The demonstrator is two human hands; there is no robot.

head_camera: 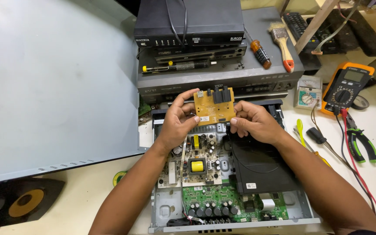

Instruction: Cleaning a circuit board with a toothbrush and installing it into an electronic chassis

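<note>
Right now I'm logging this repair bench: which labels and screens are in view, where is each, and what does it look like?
Multimeter screen: far right, small grey rectangle in an orange-cased meter.
Analogue meter dial: left of it, pale face.
White sticker: on the tan circuit board held by left hand and right hand.
White label: on the black drive below.
</note>
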